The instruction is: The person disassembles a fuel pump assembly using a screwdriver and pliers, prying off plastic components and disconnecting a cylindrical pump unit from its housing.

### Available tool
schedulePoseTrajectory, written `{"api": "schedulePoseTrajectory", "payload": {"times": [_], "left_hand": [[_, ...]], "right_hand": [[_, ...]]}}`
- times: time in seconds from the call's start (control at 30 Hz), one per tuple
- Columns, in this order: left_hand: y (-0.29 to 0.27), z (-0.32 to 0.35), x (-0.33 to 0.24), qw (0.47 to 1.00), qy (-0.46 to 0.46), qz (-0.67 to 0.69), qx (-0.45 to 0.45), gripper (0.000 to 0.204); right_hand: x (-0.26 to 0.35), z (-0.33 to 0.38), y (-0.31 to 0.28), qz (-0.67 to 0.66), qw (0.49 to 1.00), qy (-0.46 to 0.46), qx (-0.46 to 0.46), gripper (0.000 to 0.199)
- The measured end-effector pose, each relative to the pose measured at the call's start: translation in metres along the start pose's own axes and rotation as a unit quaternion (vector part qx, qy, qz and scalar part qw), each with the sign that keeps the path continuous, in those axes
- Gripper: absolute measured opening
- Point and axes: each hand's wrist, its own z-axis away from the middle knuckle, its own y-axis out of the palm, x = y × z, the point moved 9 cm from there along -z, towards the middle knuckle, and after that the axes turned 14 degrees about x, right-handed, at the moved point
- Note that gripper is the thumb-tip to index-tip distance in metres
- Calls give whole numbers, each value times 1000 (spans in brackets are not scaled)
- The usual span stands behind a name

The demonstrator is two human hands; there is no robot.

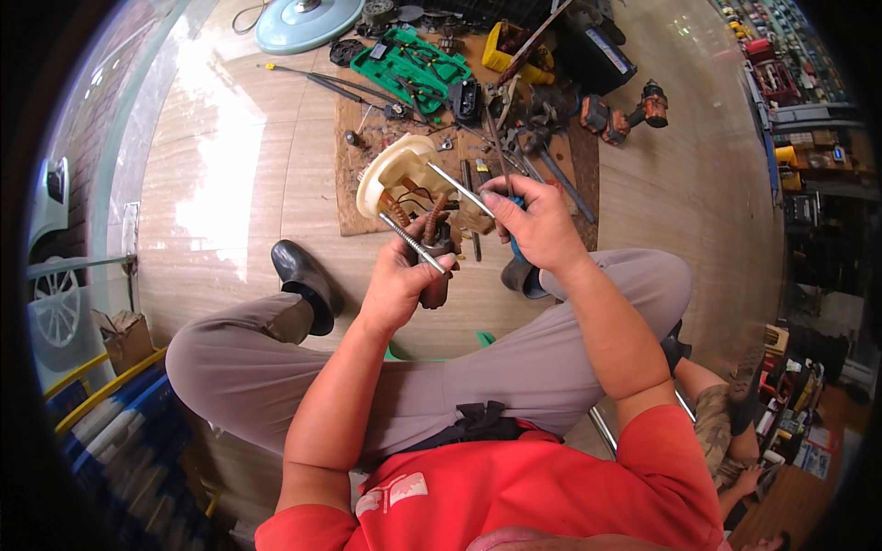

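Note:
A fuel pump assembly [375, 190] hangs tilted over my lap, with a cream round flange, brown corrugated hoses and a dark lower body. My left hand [397, 283] is closed around that lower body. One metal guide rod with a spring [409, 241] crosses over the left fingers. A second, bare metal rod [457, 185] slopes from the flange to the fingertips of my right hand [537, 228]. In that closed right hand is a screwdriver with a blue handle [517, 250], its long dark shaft pointing away from me.
Beyond the assembly lies a worn wooden board [354, 213] with scattered tools. A green tool case [411, 72], a yellow container [514, 53], a black box [595, 60] and a cordless drill [625, 118] stand around it. Another person's leg [717, 413] shows at lower right.

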Motion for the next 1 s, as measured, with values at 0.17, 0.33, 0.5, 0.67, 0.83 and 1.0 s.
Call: {"api": "schedulePoseTrajectory", "payload": {"times": [0.17, 0.33, 0.5, 0.67, 0.83, 1.0], "left_hand": [[14, -2, 2, 997, -26, 18, 74, 65], [42, 4, -1, 980, -64, 89, 166, 73], [50, 5, 0, 967, -70, 131, 208, 73], [49, 9, -7, 968, -73, 125, 203, 75], [48, 7, -1, 963, -46, 196, 180, 60], [48, 9, 12, 961, -34, 240, 132, 54]], "right_hand": [[-5, -4, -18, -8, 999, 4, -36, 20], [7, -14, -29, 87, 996, -28, 20, 36], [-1, -16, -17, 43, 989, -34, 136, 45], [-9, -21, -13, 99, 988, -14, 114, 36], [-13, -24, -27, 196, 980, 14, 10, 30], [14, -12, -36, 285, 952, 7, -110, 31]]}}
